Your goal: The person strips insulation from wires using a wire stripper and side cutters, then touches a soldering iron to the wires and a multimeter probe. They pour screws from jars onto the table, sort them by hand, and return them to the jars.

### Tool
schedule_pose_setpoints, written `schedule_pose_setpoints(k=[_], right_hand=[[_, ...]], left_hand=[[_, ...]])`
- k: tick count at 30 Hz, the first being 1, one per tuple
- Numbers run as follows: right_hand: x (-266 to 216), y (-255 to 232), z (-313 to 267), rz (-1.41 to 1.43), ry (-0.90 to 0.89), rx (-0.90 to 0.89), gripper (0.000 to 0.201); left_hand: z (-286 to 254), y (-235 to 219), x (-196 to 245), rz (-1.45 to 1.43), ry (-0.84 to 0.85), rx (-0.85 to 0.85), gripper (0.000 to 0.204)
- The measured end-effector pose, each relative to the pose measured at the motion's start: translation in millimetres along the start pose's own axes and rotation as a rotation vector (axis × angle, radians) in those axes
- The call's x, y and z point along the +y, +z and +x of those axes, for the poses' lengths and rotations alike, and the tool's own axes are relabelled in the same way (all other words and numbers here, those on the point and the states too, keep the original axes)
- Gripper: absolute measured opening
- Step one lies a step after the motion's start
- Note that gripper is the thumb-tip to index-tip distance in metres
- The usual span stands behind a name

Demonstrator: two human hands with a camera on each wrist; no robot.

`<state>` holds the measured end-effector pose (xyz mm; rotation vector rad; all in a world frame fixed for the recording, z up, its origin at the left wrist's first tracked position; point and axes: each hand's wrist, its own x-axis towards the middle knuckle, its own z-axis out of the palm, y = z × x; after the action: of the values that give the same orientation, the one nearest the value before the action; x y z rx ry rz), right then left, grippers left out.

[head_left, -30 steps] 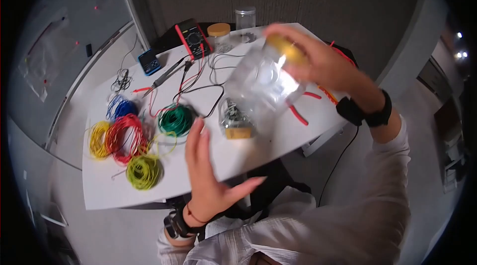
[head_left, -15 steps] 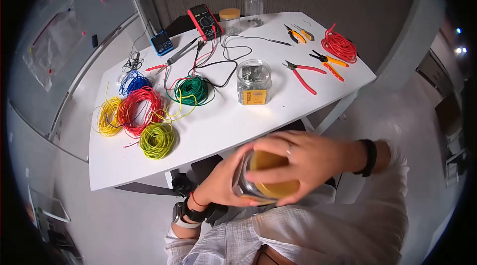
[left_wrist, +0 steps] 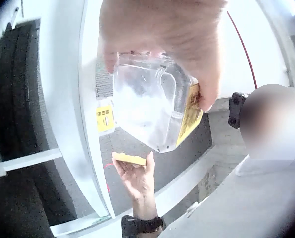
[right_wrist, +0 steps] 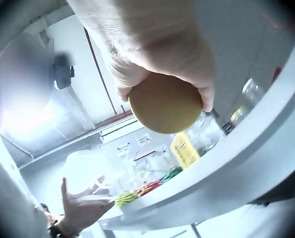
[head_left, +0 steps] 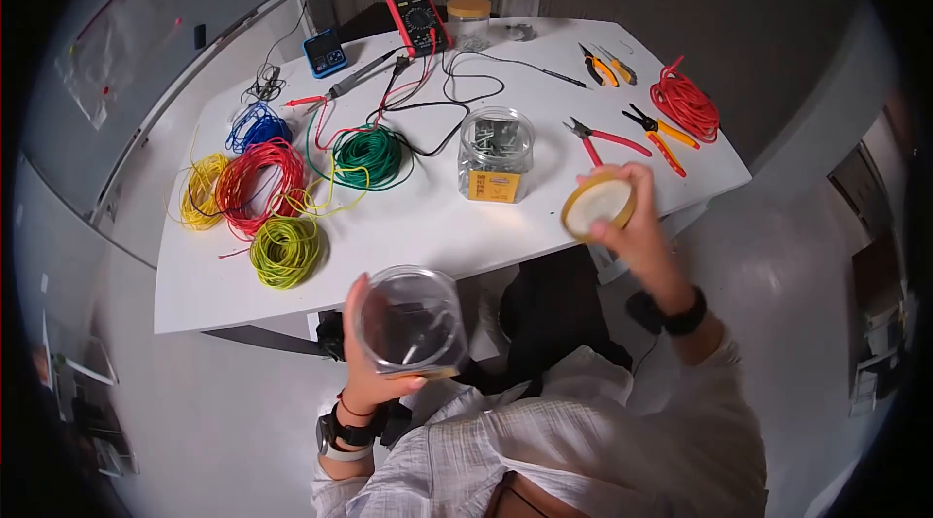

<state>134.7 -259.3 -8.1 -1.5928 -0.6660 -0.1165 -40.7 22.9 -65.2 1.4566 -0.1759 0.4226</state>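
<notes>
Opening looks done: the left hand curls its fingers round the jar by the surface's near edge; the right hand pinches the lid, farther right. Next calls for steadiness.

Left hand holds jar, right hand lid.

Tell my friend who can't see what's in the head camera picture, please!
A person's left hand holds an open clear jar and the right hand holds a round yellow lid. Beyond them, a white table bears coloured wire coils, another open jar, pliers and a red-and-black meter.
</notes>
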Motion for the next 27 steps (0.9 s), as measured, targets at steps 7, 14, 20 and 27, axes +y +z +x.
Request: schedule_pose_setpoints(k=[7, 14, 20, 27], right_hand=[[5.2, 97.2, -11.4, -0.247, -0.261, -0.145, 0.071], [5.9, 107.8, -7.2, -0.674, -0.417, -0.179, 0.056], [0.1, 53.5, -42.1, 0.131, -0.072, -0.399, 0.070], [-22.6, 24.2, -88.7, 0.157, 0.120, -0.189, 0.127]], left_hand=[[-4.0, -1.5, 23.1, 0.159, 0.165, 0.265, 0.123], [-15.2, -3.2, 33.0, 0.221, 0.261, 0.333, 0.124], [6.4, 35.3, 44.8, -0.088, -0.070, 0.061, 0.135], [57.1, 106.9, 13.7, 0.331, 0.336, -0.409, 0.102]])
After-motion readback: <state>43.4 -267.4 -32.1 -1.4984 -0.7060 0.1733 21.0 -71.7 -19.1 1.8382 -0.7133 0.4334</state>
